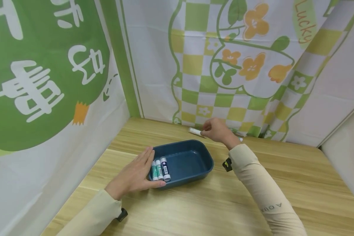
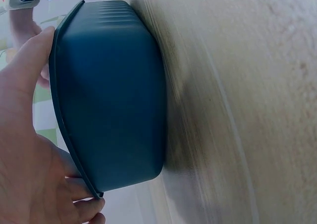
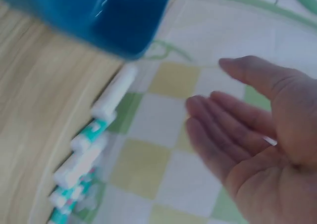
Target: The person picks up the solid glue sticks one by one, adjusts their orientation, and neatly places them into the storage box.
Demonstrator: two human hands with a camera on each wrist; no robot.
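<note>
A dark blue plastic bin sits on the table, with three glue sticks standing side by side at its left end. My left hand holds that end, thumb along the near rim and fingers at the far corner; the left wrist view shows fingertips over the rim. Above the back of the table, my right hand has its thumb apart from its fingers and nothing between them. A white glue stick lies beside it. Several white and green sticks line the table's back edge.
A curtain with green and yellow checks hangs right behind the table's back edge. To the left stands a green and white cloth wall. Wood-grain table surface extends in front and to the right of the bin.
</note>
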